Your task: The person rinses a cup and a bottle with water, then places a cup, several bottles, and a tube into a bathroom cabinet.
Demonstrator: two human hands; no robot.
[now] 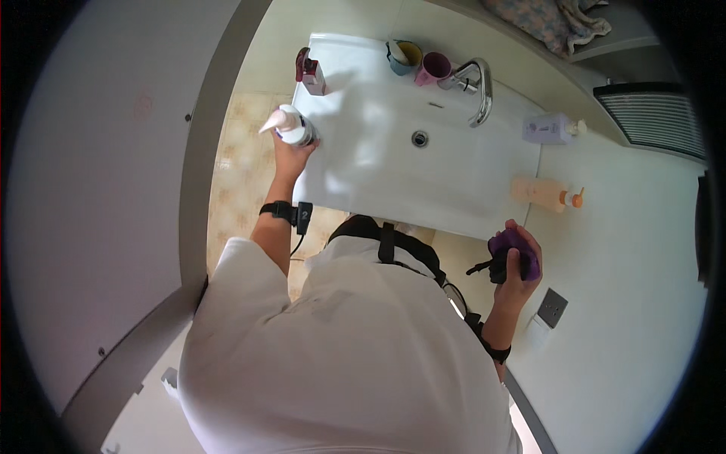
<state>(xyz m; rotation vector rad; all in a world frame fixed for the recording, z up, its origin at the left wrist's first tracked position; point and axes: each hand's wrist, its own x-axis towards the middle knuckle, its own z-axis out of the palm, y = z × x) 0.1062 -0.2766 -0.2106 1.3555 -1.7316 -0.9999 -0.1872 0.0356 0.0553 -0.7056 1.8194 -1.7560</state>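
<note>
My left hand (290,157) is closed around a white pump bottle (300,135) with a pale pink pump head, at the left edge of the white sink (378,178). Just beyond it, on the sink's far left corner, stands a bottle with a dark red top (312,78). Off the sink's near right corner, my right hand (523,286) grips a purple and black object (502,241), thumb across it. A short black strap or cord end sticks out on its left side; its exact kind does not show.
A chrome faucet (484,94) rises at the sink's back, beside a pink cup (434,68) and a blue-and-yellow cup (399,65). Along the right edge are a lilac pump bottle (546,129) and a peach pump bottle (535,191). A wall socket (553,307) is near my right forearm.
</note>
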